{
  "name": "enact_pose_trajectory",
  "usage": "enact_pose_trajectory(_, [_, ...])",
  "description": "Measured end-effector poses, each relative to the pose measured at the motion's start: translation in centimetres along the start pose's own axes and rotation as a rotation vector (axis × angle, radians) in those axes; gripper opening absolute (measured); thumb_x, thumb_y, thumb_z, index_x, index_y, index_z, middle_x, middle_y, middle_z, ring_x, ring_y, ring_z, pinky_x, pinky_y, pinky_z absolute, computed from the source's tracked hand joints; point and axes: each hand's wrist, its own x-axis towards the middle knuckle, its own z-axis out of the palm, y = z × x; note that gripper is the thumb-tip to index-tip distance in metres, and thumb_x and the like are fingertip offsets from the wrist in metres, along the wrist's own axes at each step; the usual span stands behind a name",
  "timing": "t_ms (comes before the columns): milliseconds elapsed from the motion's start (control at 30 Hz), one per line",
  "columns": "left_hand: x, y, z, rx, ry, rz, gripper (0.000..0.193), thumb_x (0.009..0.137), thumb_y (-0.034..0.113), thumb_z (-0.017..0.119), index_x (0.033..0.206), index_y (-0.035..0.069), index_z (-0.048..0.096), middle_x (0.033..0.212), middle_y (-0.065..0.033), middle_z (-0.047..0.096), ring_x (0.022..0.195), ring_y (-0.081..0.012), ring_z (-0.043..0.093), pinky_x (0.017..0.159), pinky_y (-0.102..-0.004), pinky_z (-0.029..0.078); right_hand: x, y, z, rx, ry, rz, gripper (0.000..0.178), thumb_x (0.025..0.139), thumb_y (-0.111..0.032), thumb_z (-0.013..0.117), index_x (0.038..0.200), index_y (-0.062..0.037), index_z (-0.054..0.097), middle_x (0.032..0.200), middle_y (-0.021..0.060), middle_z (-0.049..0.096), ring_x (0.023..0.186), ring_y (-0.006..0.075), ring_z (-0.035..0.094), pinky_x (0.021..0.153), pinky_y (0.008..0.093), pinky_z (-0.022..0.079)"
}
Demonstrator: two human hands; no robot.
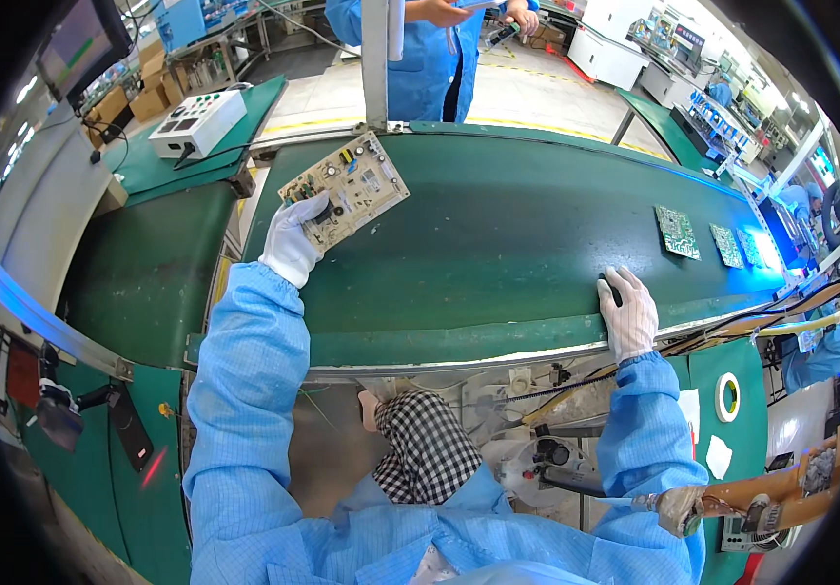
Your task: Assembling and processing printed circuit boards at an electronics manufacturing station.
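Note:
My left hand [295, 240], in a white glove, grips a tan circuit board [366, 185] by its lower left corner. The board is tilted, its component side up, over the left end of the green conveyor belt [478, 253]. My right hand [626, 314], gloved too, rests on the belt's near edge with its fingers stretched out and nothing in them. Farther right on the belt lie green circuit boards: one [676, 232] nearest to my right hand, another [727, 246] beyond it, and a third [751, 249] under blue light.
A metal post [375, 68] rises at the belt's far edge, with a blue-clad person [429, 58] behind it. On the left stands a white control box [197, 124]. At right, a tape roll [728, 397] lies on a green surface below the belt; a copper-coloured tube [771, 492] juts in nearby.

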Motion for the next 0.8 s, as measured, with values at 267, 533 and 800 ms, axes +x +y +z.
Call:
enact_pose_trajectory(267, [-0.49,0.42,0.62,0.003,0.005,-0.026,0.035,0.087,0.012,0.061,0.118,-0.004,0.056,0.107,-0.0148,0.066,0.092,-0.0247,0.068,0.081,-0.0363,0.057,-0.04,0.05,0.20,0.009,0.027,0.002,0.034,0.089,-0.033,0.060,0.113,-0.0096,0.067,0.125,0.0144,0.059,0.116,0.0301,0.055,0.101,0.0372,0.041])
enact_pose_trajectory(533, [-0.22,0.20,0.34,-0.009,-0.010,-0.040,0.035,0.087,0.012,0.062,0.117,-0.004,0.057,0.105,-0.0149,0.067,0.093,-0.0255,0.068,0.082,-0.0372,0.057,-0.17,0.24,0.53,0.017,0.055,-0.003,0.031,0.088,-0.029,0.063,0.111,-0.0103,0.068,0.122,0.0129,0.061,0.114,0.0289,0.057,0.099,0.0367,0.043])
enact_pose_trajectory(800, [-0.16,0.20,0.19,-0.031,-0.007,-0.042,0.035,0.087,0.013,0.063,0.117,-0.004,0.057,0.105,-0.0152,0.067,0.091,-0.0251,0.068,0.081,-0.0374,0.057,-0.26,0.07,0.56,0.021,0.066,-0.004,0.028,0.089,-0.028,0.062,0.109,-0.0107,0.068,0.121,0.0117,0.062,0.114,0.0279,0.057,0.099,0.0366,0.043])
